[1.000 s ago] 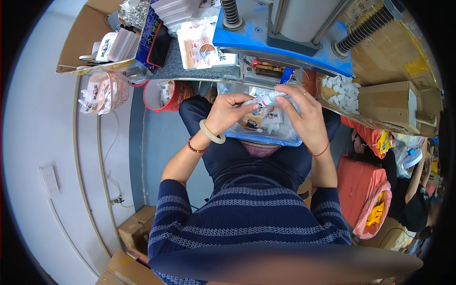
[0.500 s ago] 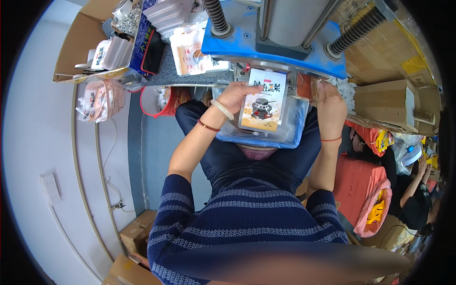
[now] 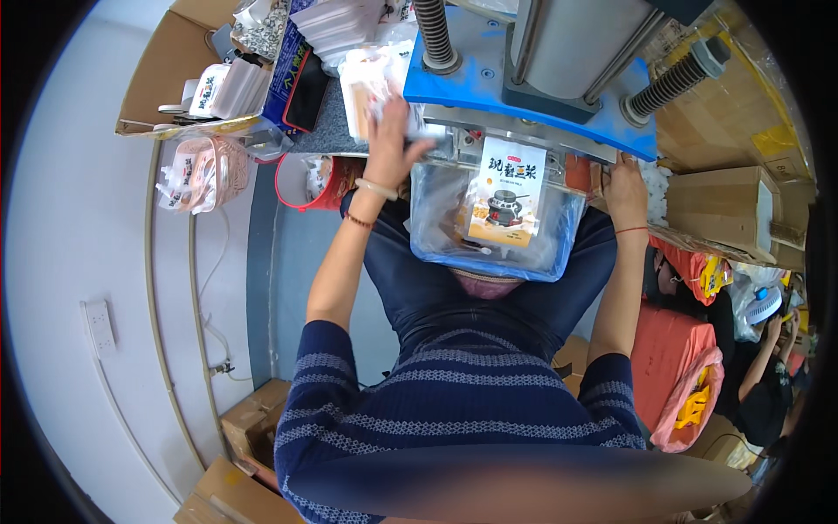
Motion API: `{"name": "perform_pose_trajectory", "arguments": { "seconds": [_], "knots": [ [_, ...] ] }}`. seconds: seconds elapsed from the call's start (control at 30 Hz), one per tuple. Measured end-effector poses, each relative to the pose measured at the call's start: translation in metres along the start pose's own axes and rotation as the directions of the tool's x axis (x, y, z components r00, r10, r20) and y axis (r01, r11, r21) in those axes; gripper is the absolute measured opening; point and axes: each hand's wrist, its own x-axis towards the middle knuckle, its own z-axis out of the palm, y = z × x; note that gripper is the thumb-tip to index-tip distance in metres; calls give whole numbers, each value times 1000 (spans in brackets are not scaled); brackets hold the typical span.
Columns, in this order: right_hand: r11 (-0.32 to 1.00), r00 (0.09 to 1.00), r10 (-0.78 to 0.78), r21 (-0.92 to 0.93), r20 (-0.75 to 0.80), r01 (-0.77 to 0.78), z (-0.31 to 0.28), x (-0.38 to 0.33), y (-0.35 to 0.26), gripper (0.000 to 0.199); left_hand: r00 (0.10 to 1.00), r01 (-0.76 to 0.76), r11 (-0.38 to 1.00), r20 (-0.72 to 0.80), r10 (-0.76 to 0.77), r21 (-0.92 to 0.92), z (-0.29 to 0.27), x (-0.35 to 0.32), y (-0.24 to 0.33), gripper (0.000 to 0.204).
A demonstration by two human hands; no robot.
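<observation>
My left hand [image 3: 390, 144], fingers spread, reaches over a stack of printed pouches [image 3: 356, 98] on the grey worktop. Some blur covers its fingertips, and nothing is seen held in it. A white and yellow printed pouch [image 3: 506, 196] hangs with its upper edge at the front of a press with a blue plate [image 3: 489, 79]; neither hand touches it. Below and behind this pouch, a blue-rimmed bin lined with clear plastic [image 3: 559, 249] sits between my thighs. My right hand [image 3: 627, 194] is at the right front edge of the press, beside a reddish-brown block [image 3: 578, 175]; its fingertips are hidden.
A red bucket [image 3: 301, 194] and a pink basket with pouches [image 3: 205, 179] are at the left. A dark phone [image 3: 307, 92] lies beside an open carton [image 3: 157, 83]. Cardboard boxes [image 3: 720, 205] stand at the right, with another person's arm [image 3: 759, 362] beyond.
My left hand has let go of the pouch at the press and moved left to the stack, fingers opening out. My right hand stays by the press edge. The whole view has shifted slightly.
</observation>
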Motion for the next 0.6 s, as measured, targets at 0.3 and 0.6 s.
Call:
{"name": "perform_pose_trajectory", "arguments": {
  "seconds": [0.3, 0.6],
  "knots": [
    [933, 945, 289, 269, -156, -241, -73, -32, -45, 26, 993, 94, 975, -50, -106, -203, -37, -42, 36, 34],
    [467, 971, 124, 851, 206, -240, -63, -55, -145, 12, 934, 351, 685, 192, -300, -639, -64, -30, 85, 26]
  ]
}}
